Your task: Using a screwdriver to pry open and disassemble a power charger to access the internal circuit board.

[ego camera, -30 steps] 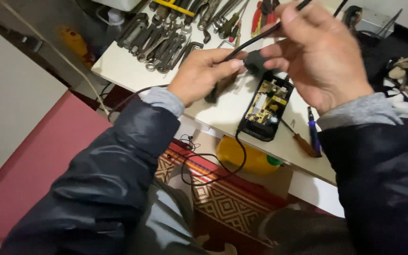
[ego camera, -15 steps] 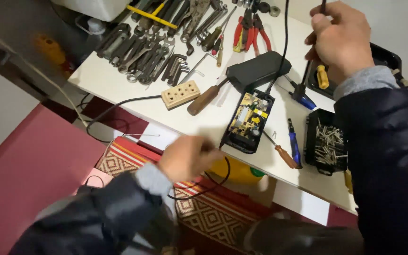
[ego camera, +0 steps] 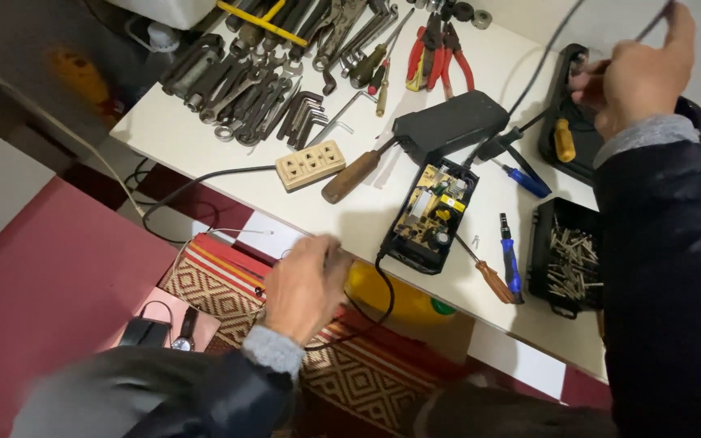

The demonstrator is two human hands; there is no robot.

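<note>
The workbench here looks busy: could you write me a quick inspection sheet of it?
Surface: white table, crowded.
Job's things: opened power adapter, circuit board showing; its black lid beside it.
Clutter: wrenches, red pliers, screwdrivers, beige socket strip, bit case.
Hands: left hand at the table edge, closed, seemingly on the adapter's lower cable; right hand raised, pinching a thin black cable.
Cables: black cable hanging off the adapter.
Surroundings: patterned rug, red floor.

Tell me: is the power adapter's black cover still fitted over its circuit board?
No. The black cover lies apart on the table, leaving the circuit board exposed.
</note>
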